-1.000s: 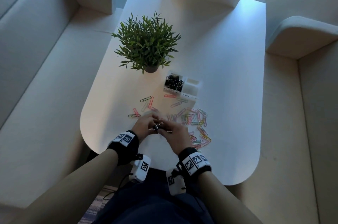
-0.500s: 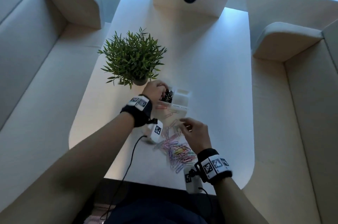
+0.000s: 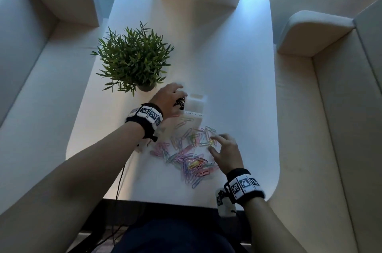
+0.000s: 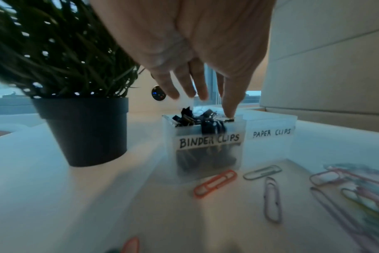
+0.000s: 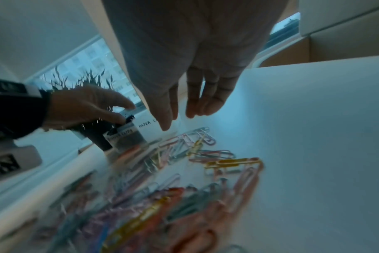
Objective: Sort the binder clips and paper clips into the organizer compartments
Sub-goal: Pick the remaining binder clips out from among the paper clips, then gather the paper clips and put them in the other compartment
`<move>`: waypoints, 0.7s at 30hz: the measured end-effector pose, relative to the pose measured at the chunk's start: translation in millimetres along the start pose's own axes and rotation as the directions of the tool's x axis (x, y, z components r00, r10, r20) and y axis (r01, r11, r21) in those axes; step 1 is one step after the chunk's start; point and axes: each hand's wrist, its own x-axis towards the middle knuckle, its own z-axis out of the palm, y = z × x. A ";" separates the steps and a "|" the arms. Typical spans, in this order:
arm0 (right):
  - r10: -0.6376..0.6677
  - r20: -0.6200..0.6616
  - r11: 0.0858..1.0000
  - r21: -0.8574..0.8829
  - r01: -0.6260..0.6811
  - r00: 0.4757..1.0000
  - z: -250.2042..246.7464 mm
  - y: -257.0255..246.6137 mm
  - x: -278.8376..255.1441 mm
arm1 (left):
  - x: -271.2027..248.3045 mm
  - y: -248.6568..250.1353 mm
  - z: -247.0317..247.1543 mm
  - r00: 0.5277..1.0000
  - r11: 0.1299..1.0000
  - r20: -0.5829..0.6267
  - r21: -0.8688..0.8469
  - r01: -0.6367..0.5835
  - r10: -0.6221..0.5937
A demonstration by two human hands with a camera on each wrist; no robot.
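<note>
From the head view, the left hand (image 3: 168, 96) is seen over the organizer (image 3: 195, 104), its fingers spread loosely above the compartment filled with black binder clips (image 3: 181, 101). The right hand (image 3: 226, 152) is held at the right edge of a loose pile of pastel paper clips (image 3: 190, 155) on the white counter (image 3: 237, 87), with its fingers relaxed and parted and nothing gripped. A potted plant (image 3: 133, 60) is seen just left of the left hand.

In the left wrist view, straight, slightly parted fingers (image 4: 230, 101) are pointed down onto the heaped binder clips (image 4: 197, 118); the frosted compartment below them is labelled "BINDER CLIPS", and the one to the right "PAPER CLIPS". Orange, grey and lilac paper clips (image 4: 215, 183) are scattered just in front of the organizer (image 4: 270, 133).

In the right wrist view, extended, empty fingers (image 5: 164, 118) are shown hanging above the far end of the blurred paper clips (image 5: 206, 154), with the organizer (image 5: 128, 135) just beyond them.
</note>
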 end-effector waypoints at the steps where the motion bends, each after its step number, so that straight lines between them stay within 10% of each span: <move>1: 0.026 0.001 0.999 -0.026 -0.026 1.000 0.7 2.3 1.3 | -8.5 -0.5 -0.4 0.997 1.000 -0.076 -0.010 0.005 -0.006; 5: 0.092 0.065 0.990 -0.115 -0.084 0.994 3.2 5.9 19.4 | -64.5 -7.4 4.3 0.943 0.978 -0.259 -0.040 0.204 -0.207; 10: 0.088 0.181 0.952 -0.304 -0.029 0.980 19.6 -8.1 33.8 | -155.8 -28.2 22.0 0.697 0.701 -0.073 -0.047 0.712 -0.713; 16: 0.126 0.095 0.947 -0.309 -0.091 0.988 31.1 -22.4 35.5 | -160.3 -17.1 45.0 0.942 0.949 -0.111 -0.023 0.315 -0.315; 21: 0.123 0.098 0.950 -0.300 -0.088 0.988 28.9 -25.1 35.0 | -104.6 1.2 53.9 0.967 0.968 0.078 -0.049 0.248 -0.243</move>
